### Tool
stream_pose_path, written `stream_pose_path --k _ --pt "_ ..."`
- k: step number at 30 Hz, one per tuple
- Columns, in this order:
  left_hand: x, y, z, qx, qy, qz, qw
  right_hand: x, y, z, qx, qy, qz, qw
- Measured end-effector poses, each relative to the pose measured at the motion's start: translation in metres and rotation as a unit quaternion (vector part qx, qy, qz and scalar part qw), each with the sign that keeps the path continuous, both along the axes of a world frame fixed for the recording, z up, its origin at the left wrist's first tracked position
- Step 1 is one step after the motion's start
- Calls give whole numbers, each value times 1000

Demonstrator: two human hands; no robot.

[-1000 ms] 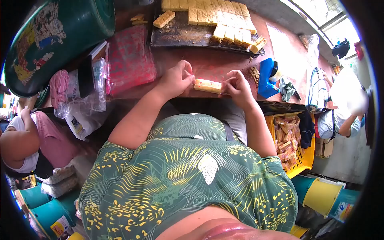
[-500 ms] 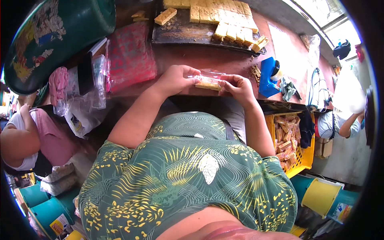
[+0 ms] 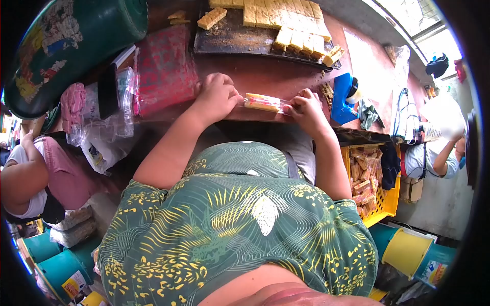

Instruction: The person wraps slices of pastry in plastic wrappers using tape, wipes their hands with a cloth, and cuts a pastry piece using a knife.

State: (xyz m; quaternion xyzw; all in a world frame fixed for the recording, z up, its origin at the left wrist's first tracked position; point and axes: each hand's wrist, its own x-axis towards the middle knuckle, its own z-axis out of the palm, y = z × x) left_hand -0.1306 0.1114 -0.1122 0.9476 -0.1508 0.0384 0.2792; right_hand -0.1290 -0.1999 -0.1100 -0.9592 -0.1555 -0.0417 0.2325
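A cake bar point(image 3: 262, 102) in clear plastic with red print lies level between my hands, just above the table's front edge. My left hand point(image 3: 218, 98) is closed, its fingertips at the left end of the wrapper. At the other end, my right hand point(image 3: 308, 110) pinches the plastic between thumb and fingers. Beyond them, a dark baking tray point(image 3: 235, 47) carries rows of cut, unwrapped bars point(image 3: 283, 15). Left of my left hand lies a stack of red-printed wrappers point(image 3: 166, 71). A blue tape dispenser point(image 3: 343, 102) stands to the right of my right hand.
A yellow crate point(image 3: 390, 201) at lower right holds many wrapped bars point(image 3: 363, 178). A large green container point(image 3: 102, 35) fills the upper left, with plastic bags point(image 3: 102, 137) below it. Other people point(image 3: 28, 173) are at both sides. A cloth point(image 3: 368, 113) lies beside the dispenser.
My hands have moved apart to the two ends of the wrapper. The bar, earlier partly covered by plastic and fingers, now appears enclosed in the wrapper.
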Motion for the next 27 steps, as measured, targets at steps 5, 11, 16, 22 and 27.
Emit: stream_pose_path --k 5,11,16,22,27 --pt "11 -4 -8 16 -41 36 998 10 8 16 -61 27 -25 997" --pt "-3 -4 4 103 -134 -109 980 -15 13 0 -126 -106 53 985" --pt "0 -6 10 157 -103 -134 973 -31 21 9 -125 -51 47 990" --pt "20 -20 26 239 -120 -73 961 -16 32 12 -177 -112 26 978" --pt "-11 -26 -21 -6 -148 -58 987 -61 42 -12 -133 -155 12 979"
